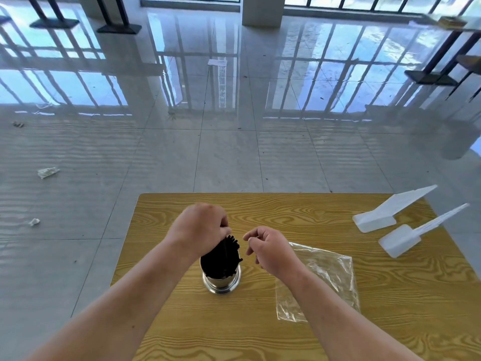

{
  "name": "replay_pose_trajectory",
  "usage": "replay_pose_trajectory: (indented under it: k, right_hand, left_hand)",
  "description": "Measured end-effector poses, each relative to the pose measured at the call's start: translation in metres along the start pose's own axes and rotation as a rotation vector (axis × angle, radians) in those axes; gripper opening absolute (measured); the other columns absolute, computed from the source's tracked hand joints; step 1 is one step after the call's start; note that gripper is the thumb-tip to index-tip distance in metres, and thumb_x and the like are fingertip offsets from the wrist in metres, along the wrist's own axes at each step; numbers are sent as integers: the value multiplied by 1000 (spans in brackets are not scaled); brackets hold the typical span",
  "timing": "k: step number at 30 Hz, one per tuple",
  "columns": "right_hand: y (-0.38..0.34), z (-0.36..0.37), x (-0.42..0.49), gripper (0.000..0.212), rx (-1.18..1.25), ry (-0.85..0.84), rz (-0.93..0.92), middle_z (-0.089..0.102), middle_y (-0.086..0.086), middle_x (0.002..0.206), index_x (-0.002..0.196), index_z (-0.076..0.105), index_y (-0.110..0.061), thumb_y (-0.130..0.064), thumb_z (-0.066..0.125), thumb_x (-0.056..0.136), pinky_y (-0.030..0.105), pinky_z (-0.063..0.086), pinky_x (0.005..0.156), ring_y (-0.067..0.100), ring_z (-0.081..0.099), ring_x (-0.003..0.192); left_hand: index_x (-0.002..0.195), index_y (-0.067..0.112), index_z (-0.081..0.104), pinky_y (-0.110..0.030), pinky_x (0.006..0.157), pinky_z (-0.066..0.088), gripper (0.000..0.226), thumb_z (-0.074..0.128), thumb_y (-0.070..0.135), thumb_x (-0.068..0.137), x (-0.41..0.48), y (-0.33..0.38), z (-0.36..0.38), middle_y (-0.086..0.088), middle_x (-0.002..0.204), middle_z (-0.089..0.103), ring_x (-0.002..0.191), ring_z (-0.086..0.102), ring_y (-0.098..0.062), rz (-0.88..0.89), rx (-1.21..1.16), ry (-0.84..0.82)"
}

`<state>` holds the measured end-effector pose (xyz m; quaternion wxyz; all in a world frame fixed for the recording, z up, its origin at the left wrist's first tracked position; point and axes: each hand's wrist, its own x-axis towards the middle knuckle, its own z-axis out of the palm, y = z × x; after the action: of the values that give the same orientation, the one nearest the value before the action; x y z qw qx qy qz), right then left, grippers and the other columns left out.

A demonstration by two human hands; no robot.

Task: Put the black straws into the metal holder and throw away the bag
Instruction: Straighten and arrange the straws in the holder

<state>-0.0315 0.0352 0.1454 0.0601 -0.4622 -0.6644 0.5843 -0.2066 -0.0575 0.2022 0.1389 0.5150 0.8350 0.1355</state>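
Observation:
A bundle of black straws (221, 259) stands in the shiny metal holder (221, 282) near the middle of the wooden table (390, 295). My left hand (200, 226) is over the holder, fingers closed on the straws' top ends. My right hand (270, 250) hovers just right of the holder, fingers loosely curled and holding nothing. The clear plastic bag (328, 277) lies flat on the table under and right of my right forearm.
Two white plastic scoop-like pieces (377, 217) (400, 242) lie at the table's right edge. Crumpled scraps (46, 172) (34, 221) are on the glossy tiled floor to the left. Dark table bases stand far off.

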Motion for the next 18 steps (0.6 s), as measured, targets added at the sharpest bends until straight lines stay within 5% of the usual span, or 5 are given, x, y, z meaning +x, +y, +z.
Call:
replay_pose_trajectory:
  k: [4, 8, 12, 15, 18]
  right_hand:
    - [-5, -3, 4, 25, -2, 25, -21, 76, 0, 72, 93, 76, -20, -10, 55, 101, 28, 41, 48, 11, 49, 50]
    - [-8, -3, 6, 26, 22, 32, -18, 77, 1, 73, 94, 77, -20, -9, 54, 101, 30, 41, 50, 14, 48, 53]
    - [-9, 0, 8, 28, 32, 38, 1, 75, 1, 71, 92, 77, -18, -6, 53, 101, 28, 39, 49, 12, 46, 49]
    - [-10, 1, 8, 28, 9, 16, 3, 75, 3, 74, 95, 78, -18, -5, 53, 98, 28, 39, 49, 11, 46, 49]
    - [-19, 1, 7, 27, 98, -164, -10, 76, 6, 87, 121, 71, -23, -14, 65, 97, 27, 43, 52, 11, 52, 56]
  left_hand:
    - [69, 32, 70, -23, 50, 37, 22, 82, 45, 82, 12, -2, -48, 14, 60, 65, 60, 60, -1, -84, -41, 58]
    - [70, 31, 75, -33, 66, 60, 19, 87, 44, 79, 14, -11, -91, 18, 55, 70, 56, 69, -6, -129, -166, 84]
    - [71, 29, 77, -34, 70, 62, 17, 88, 38, 80, 9, -30, -109, 12, 58, 73, 55, 72, -9, -162, -312, 181]
    - [80, 17, 80, -33, 69, 63, 9, 87, 20, 85, 8, -44, -102, -4, 68, 78, 62, 75, -15, -234, -691, 270]
    - [85, 6, 78, -22, 62, 61, 7, 80, 11, 88, 6, -53, -80, -9, 73, 77, 62, 72, -11, -362, -1128, 249]
